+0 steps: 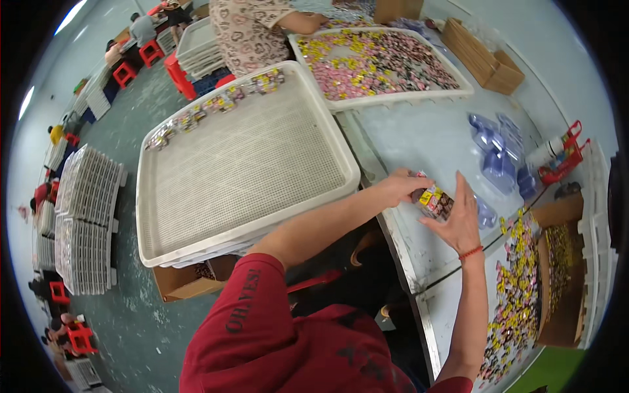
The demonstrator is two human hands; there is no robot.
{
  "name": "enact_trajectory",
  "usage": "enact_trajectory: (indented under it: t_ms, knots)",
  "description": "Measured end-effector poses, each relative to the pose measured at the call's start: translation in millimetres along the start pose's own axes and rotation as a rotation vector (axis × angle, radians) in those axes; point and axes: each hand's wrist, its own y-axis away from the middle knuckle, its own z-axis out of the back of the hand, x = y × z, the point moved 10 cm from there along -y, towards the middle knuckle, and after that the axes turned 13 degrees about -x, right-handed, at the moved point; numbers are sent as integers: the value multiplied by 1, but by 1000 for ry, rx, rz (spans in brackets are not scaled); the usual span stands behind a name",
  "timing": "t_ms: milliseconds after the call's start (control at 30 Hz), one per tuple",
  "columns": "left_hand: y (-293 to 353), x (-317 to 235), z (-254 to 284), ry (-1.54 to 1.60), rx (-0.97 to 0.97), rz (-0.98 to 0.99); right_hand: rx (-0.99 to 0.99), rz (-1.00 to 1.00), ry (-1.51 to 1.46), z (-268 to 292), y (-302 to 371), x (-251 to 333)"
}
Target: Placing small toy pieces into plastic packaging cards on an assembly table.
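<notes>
1. The pack [434, 202], clear with a yellow label, is held tilted above the table [406, 157]; the hours below are read from a dial centred on it.
2. At 10 o'clock, the pack's side is gripped by the left hand [396, 188], whose fingers are curled in on it.
3. At 4 o'clock, the right hand [462, 221] is spread wide, its fingers pointed toward 12 and its thumb reached toward the pack's lower edge; whether the pack is touched by it cannot be told. A red band [470, 252] is worn on that wrist.
4. Between 9 and 10, a broad area is taken up by the mesh tray [242, 183], along whose far edge a row of filled packs [223, 101] is laid.
5. At 11, the far tray [393, 100] is strewn with pink, yellow and dark pieces [341, 78].
6. Between 10 and 11, a co-worker [252, 36] in a patterned top is seen beside that tray, one arm stretched over its far side.
7. At 1, a brown carton [481, 62] is placed against the wall.
8. At 2, bluish tubs [501, 167] are grouped on the table.
9. Between 4 and 5, loose sweets [514, 295], mostly yellow, are heaped beside an open box [565, 321], in which more are held.
10. At 9, white trays are stacked [85, 219] on the floor.
</notes>
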Motion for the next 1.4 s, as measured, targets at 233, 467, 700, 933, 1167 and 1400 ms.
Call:
enact_trajectory:
  t_ms: [233,467,700,933,1167,1400]
  knots:
    - [18,-88,150,107,-127,-144,-76,-37,-195,19,-9,24]
    - [56,-101,344,255,-521,-189,69,-97,-186,-25,37,14]
    - [140,-65,581,309,-786,-137,190,-134,-217,-73,68,26]
    - [274,-54,754,408,-1076,-159,293,-125,-280,-117,74,55]
    - [273,-66,762,503,-1182,-63,321,-136,-173,-121,81,51]
    - [268,-83,816,555,-1195,-138,319,-127,-193,-127,80,57]
